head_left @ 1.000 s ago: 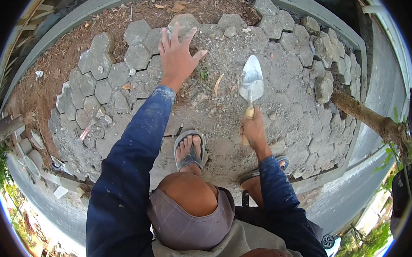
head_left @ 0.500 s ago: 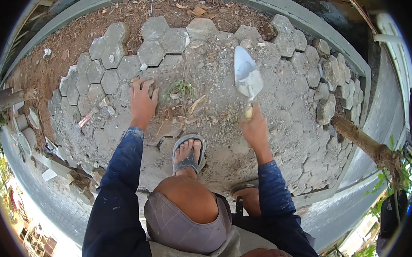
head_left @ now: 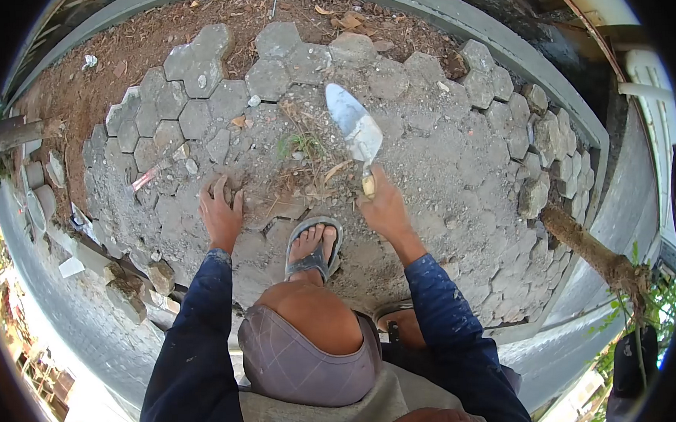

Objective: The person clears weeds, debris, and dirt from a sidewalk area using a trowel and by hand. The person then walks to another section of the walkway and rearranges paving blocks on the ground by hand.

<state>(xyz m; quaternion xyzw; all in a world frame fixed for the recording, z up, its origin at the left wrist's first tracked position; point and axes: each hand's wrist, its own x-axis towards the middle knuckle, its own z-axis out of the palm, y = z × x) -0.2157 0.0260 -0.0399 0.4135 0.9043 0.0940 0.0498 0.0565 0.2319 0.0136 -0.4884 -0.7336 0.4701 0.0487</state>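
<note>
My right hand [head_left: 387, 207] is wrapped round the wooden handle of a trowel [head_left: 354, 124], whose blade points up and slightly left over the gritty paving. My left hand [head_left: 221, 214] rests low on the dusty pavers, left of my sandalled foot [head_left: 312, 247], with its fingers apart and curved; nothing shows in it. Between the two hands lie a green weed tuft [head_left: 302, 143] and dry stalks [head_left: 290, 184]. Hexagonal pavers [head_left: 267, 79] stand out beyond the hands, while grit partly covers others.
A tool with a red handle [head_left: 149, 176] lies to the left. Loose stone chunks [head_left: 533, 196] and a tree trunk [head_left: 592, 242] are at the right. Brown soil [head_left: 142, 50] and a concrete curb [head_left: 450, 11] border the far side. Broken blocks [head_left: 126, 297] sit at the lower left.
My left hand has come back toward me and to the left, from the far pavers. My right hand has moved left with the trowel, whose blade now tilts left. The head view has shifted.
</note>
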